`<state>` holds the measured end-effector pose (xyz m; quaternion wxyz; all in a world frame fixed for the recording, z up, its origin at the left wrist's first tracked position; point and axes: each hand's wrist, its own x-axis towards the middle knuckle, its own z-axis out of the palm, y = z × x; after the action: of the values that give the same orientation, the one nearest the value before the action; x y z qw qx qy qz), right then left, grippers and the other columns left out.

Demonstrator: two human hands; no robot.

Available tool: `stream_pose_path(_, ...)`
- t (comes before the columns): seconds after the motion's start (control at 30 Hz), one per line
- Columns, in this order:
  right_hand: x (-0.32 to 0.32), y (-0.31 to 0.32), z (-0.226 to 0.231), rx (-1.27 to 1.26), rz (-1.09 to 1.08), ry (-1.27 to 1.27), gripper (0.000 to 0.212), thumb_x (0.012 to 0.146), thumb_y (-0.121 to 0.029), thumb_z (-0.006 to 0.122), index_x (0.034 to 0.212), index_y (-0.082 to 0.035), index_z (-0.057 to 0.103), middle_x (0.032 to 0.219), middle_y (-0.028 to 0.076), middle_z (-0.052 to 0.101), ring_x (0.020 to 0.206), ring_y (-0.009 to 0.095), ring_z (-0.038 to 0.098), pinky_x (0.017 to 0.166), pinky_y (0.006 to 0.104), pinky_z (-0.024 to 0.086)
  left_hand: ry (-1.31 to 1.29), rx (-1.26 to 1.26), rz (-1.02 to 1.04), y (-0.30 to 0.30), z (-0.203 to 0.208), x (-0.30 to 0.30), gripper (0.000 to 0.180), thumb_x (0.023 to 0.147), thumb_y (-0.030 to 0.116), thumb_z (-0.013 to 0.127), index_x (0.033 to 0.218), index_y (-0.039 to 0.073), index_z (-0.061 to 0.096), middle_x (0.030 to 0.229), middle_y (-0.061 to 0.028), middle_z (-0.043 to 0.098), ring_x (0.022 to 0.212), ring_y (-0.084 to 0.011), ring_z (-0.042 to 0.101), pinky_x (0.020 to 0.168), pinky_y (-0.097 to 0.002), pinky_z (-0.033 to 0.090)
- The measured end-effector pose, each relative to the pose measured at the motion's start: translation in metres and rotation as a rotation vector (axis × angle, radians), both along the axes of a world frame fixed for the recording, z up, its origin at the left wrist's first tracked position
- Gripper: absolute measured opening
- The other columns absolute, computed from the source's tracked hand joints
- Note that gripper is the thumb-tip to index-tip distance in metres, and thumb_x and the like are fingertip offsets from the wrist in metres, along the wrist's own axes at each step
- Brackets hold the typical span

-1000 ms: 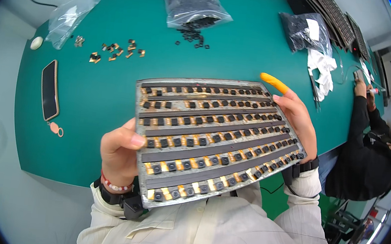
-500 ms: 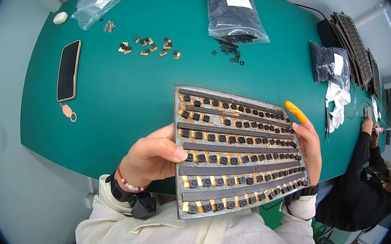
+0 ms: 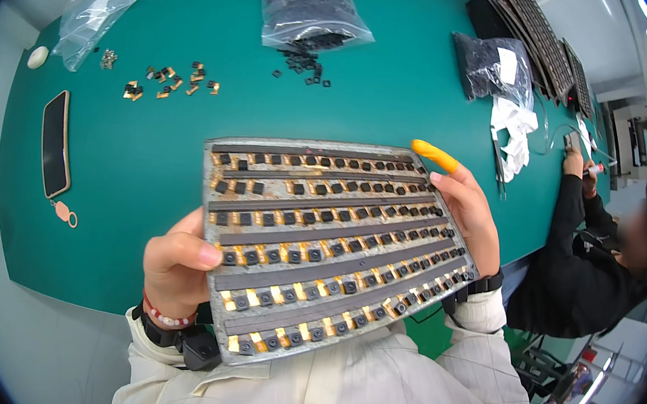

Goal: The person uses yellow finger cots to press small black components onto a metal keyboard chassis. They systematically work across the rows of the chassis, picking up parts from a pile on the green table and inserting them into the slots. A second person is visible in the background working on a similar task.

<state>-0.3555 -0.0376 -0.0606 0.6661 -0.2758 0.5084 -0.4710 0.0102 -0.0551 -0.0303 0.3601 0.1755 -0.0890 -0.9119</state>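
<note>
Small-parts assembly workshop on my feed.
I see a green workbench (image 3: 128, 164), a metal plate (image 3: 277, 189) with rows of small modules (image 3: 350, 287) mid-dial, a bag of black parts (image 3: 306, 8) at twelve, stacked dark trays (image 3: 532, 38) between one and two, a co-worker (image 3: 570, 282) at three.

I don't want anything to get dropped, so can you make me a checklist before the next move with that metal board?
1. Left hand gripping the metal board: ok, thumb over the left edge.
2. Right hand gripping the other side: ok.
3. Yellow finger cover on: ok, on a right-hand finger.
4. Second row from the top without gaps: not ok, there's one after three parts.
5. Board away from the phone: ok.
6. Parts firmly stuck: cannot tell.
</note>
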Motion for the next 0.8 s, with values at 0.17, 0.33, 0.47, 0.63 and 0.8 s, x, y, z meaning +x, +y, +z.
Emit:
stream_pose_path(0.17,-0.024,-0.009,0.031,0.110,0.277,0.602,0.038,0.101,-0.029,0.057,0.132,-0.008,0.058,0.093,0.002,0.065,0.076,0.008,0.061,0.068,0.0221,0.052,-0.068,-0.011,0.024,-0.003,-0.002,-0.001,0.080,0.066,0.015,0.052,0.139,-0.012,0.036,0.134,-0.0295,0.051,0.118,-0.0364,0.057,0.101,-0.0445,0.046)
stream_pose_path(0.33,-0.015,-0.025,0.069,-0.232,0.433,1.137,0.029,0.096,-0.017,0.060,0.120,-0.001,0.065,0.087,0.010,0.070,0.070,0.015,0.063,0.066,0.0288,0.052,0.089,0.011,0.043,-0.003,-0.007,0.000,0.077,0.067,0.014,0.051,0.139,-0.013,0.036,0.134,-0.0313,0.050,0.117,-0.0381,0.057,0.100,-0.0469,0.047)
stream_pose_path(0.47,-0.001,-0.044,0.077,-0.624,0.582,1.335,0.023,0.085,0.000,0.060,0.106,0.001,0.070,0.093,0.016,0.068,0.077,0.031,0.065,0.068,0.0364,0.052,0.078,0.018,0.043,-0.003,-0.006,-0.001,0.076,0.069,0.013,0.051,0.139,-0.013,0.036,0.134,-0.0319,0.050,0.118,-0.0385,0.057,0.101,-0.0483,0.047)
stream_pose_path(0.63,0.022,-0.063,0.080,-0.733,0.852,1.254,0.035,0.069,0.012,0.055,0.101,0.004,0.068,0.103,0.013,0.065,0.091,0.032,0.064,0.078,0.0367,0.052,0.015,0.012,0.034,-0.004,-0.004,-0.001,0.077,0.068,0.013,0.051,0.139,-0.012,0.035,0.134,-0.0314,0.050,0.119,-0.0384,0.057,0.102,-0.0474,0.047)
stream_pose_path(0.8,0.034,-0.075,0.072,-0.798,0.978,1.201,0.037,0.065,0.012,0.056,0.099,0.005,0.068,0.106,0.013,0.064,0.095,0.033,0.063,0.080,0.0398,0.051,-0.004,0.036,0.037,-0.004,-0.001,-0.003,0.077,0.068,0.012,0.052,0.140,-0.011,0.035,0.135,-0.0303,0.050,0.119,-0.0375,0.057,0.102,-0.0460,0.046)
